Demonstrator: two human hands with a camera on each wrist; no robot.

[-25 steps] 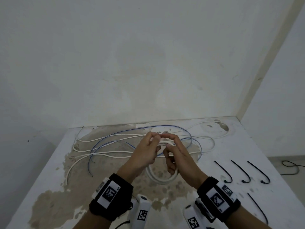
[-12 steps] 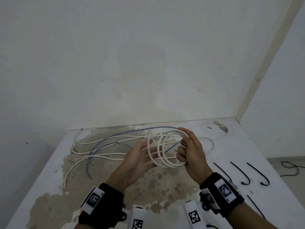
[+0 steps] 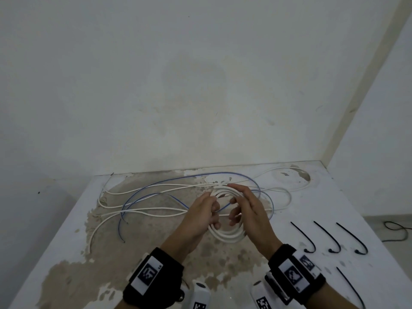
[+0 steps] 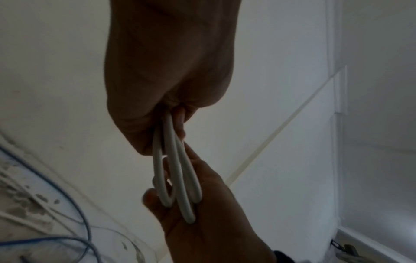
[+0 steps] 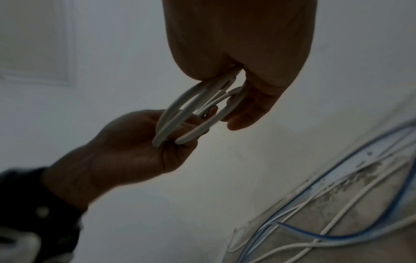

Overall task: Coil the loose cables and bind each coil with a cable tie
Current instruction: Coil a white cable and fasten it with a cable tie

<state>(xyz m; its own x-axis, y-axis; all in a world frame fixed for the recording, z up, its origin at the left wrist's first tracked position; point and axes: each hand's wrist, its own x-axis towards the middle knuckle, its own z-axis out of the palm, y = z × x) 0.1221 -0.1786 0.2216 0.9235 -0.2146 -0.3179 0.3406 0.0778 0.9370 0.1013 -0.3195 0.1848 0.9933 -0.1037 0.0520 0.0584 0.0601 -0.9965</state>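
On the stained counter, four black cable ties lie right of the white coil. Both left hand and right hand grip it; the right is nearer the ties

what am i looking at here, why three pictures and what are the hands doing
One moment, three cameras on a person: one on the head, one on each wrist, worn on black bands. The left hand and right hand together hold a white cable coil above a stained white table. The wrist views show the same coil from below. Loose white cables and a blue cable lie behind; four black cable ties wait to the right.
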